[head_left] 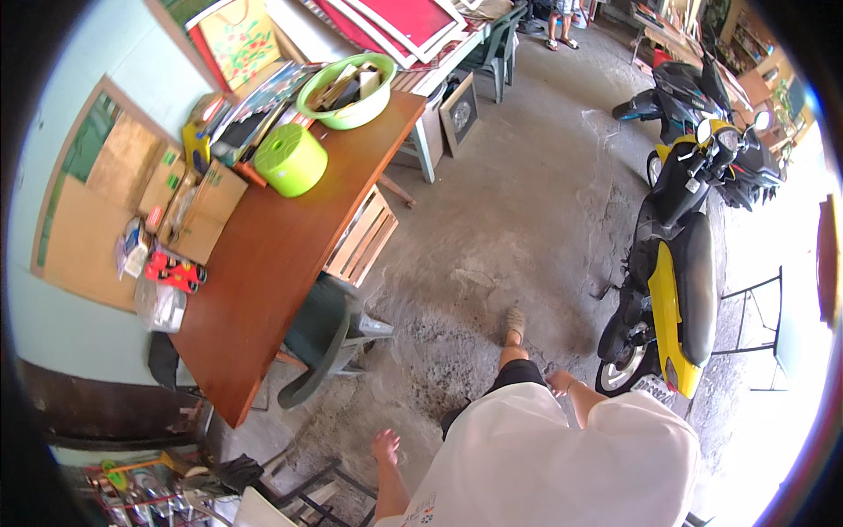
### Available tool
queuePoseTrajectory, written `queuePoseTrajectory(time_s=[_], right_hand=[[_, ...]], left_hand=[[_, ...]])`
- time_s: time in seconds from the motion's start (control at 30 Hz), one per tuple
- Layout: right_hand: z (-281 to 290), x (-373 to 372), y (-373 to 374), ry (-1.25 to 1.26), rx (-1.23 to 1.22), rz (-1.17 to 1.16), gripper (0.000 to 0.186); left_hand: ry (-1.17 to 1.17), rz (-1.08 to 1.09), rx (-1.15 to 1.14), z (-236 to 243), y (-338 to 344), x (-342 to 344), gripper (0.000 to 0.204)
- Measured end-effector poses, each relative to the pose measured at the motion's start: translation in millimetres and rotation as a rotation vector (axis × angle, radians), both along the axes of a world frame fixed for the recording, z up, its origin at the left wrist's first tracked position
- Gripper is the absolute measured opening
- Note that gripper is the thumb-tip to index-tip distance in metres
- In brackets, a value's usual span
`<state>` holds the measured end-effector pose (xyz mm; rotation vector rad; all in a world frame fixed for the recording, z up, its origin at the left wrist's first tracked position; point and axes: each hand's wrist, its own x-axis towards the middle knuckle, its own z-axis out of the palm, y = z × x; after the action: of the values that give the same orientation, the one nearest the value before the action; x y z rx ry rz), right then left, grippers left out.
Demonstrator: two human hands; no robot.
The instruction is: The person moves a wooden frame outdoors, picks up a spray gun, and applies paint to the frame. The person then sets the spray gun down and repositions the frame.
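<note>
Both my hands hang low in front of my white shirt (536,457), nothing seen in either. Left hand (385,446): released, fingers loosely spread, touching nothing that I can see. Nearest to it: a dark metal frame (320,494) at lower left and, further up, a dark green plastic chair (314,327) beside the reddish-brown table (272,241). Right hand (558,380): slack, beside my dark shorts (518,373); exact finger curl too small to read. Nearest to it: the rear wheel of a yellow-and-black motorcycle (669,316), standing to my right, apart from the hand. On the table: a lime-green round container (291,160), a pale green basin (367,111) with assorted pieces inside, cardboard boxes (211,211) by the wall. Slatted wooden crate (364,237) below the table's edge, on the concrete floor (474,202)
</note>
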<state>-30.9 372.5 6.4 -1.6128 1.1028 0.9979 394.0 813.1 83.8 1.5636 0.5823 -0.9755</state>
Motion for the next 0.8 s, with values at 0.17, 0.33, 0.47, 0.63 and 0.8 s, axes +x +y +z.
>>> queuePoseTrajectory(time_s=[0.17,0.33,0.47,0.63,0.8], right_hand=[[-92,-89,-96,-0.420,-0.472,0.138,0.031],[-34,-63,-240,-0.254,-0.133,-0.701,0.031],[-29,-128,-411,-0.418,-0.375,-0.974,0.030],[15,-81,-590,-0.585,-0.333,-1.299,0.029],[-36,-137,-705,-0.444,-0.410,-1.276,0.026]], left_hand=[[-0.276,-0.803,0.075,-16,-319,-21,0.035],[-0.253,-0.974,0.123,10,-438,-31,0.034],[-0.155,-1.029,0.140,-3,-594,-55,0.033],[-0.049,-1.246,0.338,-15,-696,-24,0.026],[0.333,-1.023,0.339,-65,-892,-15,0.027]])
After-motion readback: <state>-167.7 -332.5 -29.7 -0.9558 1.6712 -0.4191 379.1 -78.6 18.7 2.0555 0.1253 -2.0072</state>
